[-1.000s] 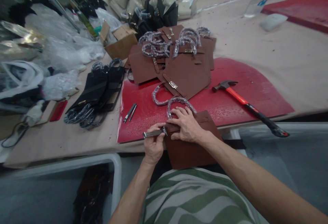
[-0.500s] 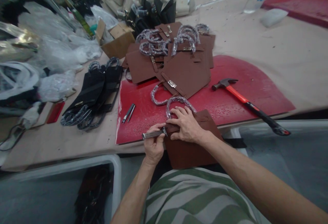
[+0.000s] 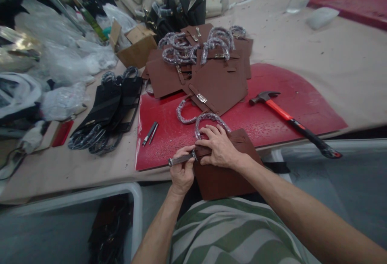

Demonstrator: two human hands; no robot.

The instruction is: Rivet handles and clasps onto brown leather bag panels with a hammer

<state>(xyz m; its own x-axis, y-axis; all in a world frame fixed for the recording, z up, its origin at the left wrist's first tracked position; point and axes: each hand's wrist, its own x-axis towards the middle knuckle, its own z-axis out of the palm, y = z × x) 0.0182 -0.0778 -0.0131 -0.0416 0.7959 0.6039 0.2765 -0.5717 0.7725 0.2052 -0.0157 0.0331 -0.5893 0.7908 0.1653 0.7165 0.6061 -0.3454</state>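
My left hand [image 3: 182, 171] is closed, its thumb and fingers pinching a short dark bar [image 3: 180, 159] with shiny metal at its ends. I cannot make out whether this is a strap or a tool. The bar's right end meets the left edge of a brown handbag panel [image 3: 225, 179], which overhangs the table edge towards my lap. Across the panel's upper part lies my right hand [image 3: 219, 145], palm down with fingers spread, covering part of a strap. Above those fingers curves a plastic-wrapped handle [image 3: 211, 117].
Brown bag panels [image 3: 220, 80] are piled on a red board [image 3: 278, 82]. A claw hammer [image 3: 284, 115] lies at right, two slim metal tools [image 3: 150, 133] at left. Black bag pieces [image 3: 105, 102] and a cardboard box [image 3: 136, 48] sit farther left. Grey bins [image 3: 137, 203] stand below the table.
The view has shifted slightly, so the table items appear a little farther left. Both hands keep their places on the bar and the brown panel.
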